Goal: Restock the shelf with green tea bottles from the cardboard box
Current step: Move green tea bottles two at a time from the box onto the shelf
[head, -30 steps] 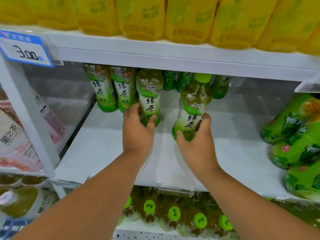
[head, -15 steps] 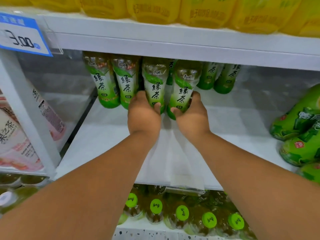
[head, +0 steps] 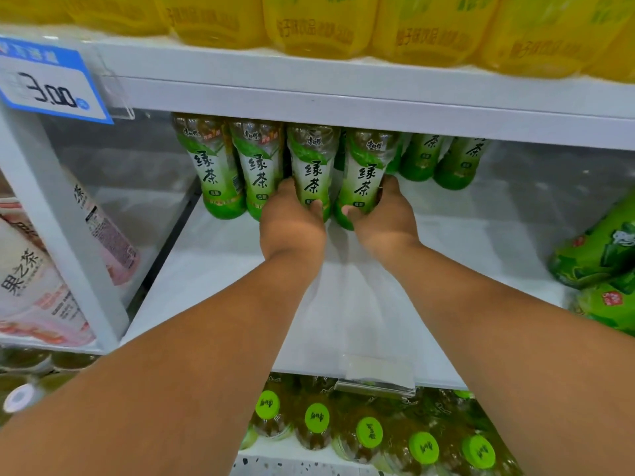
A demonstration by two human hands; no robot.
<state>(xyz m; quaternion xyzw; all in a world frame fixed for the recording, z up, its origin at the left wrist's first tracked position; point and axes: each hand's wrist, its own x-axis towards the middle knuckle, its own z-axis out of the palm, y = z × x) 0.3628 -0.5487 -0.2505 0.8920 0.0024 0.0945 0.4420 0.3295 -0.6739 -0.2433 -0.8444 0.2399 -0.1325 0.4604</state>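
Observation:
On the white shelf (head: 213,269) a row of green tea bottles stands at the back. My left hand (head: 292,225) grips the base of one green tea bottle (head: 312,166). My right hand (head: 385,218) grips the bottle beside it (head: 366,170). Both bottles stand upright, pushed up against two earlier bottles (head: 237,166) on their left. More green tea bottles (head: 443,159) stand behind to the right. The cardboard box is out of sight.
Yellow drink bottles (head: 319,25) fill the shelf above. A blue price tag (head: 48,80) hangs at top left. Pink-labelled bottles (head: 31,280) occupy the left bay. Green packs (head: 604,255) lie at the right. Green-capped bottles (head: 371,431) stand on the shelf below.
Both hands have pushed their bottles deeper into the shelf, from mid-shelf to the back row. The right bottle went from tilted to upright, and its cap is now hidden under the upper shelf.

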